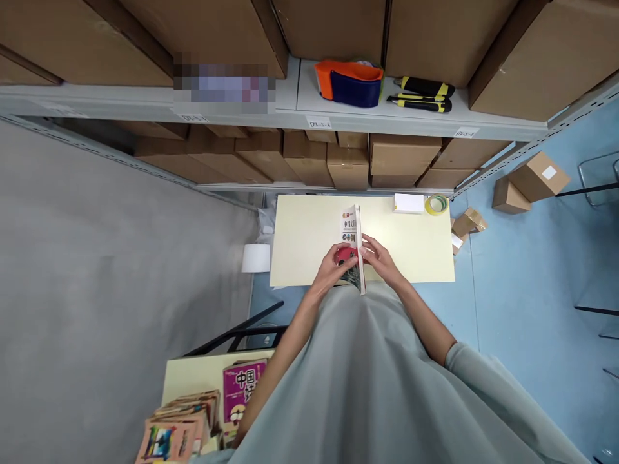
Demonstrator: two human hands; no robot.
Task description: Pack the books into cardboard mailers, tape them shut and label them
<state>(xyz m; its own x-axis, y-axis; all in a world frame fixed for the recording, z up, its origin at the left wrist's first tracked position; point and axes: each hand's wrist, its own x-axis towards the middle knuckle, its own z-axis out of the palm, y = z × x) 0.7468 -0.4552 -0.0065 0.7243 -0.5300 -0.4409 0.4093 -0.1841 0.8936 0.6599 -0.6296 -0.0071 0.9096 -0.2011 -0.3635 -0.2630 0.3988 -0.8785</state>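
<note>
A book (349, 225) with a white, red and dark cover stands nearly on edge over the front of the cream table, its page edges turned to the right. My left hand (336, 263) grips it from the left, thumb across the lower cover. On the other side, my right hand (380, 258) has its fingertips against the page edges, fingers bent. The book's back cover is hidden from me.
The cream table (304, 238) bears a white box (409, 203) and a tape roll (436, 205). Above are shelves with cartons (406, 154), box cutters (420, 102) and an orange-blue pouch (355, 84). Stacked books (178, 425) lie lower left; more cartons (539, 177) sit right.
</note>
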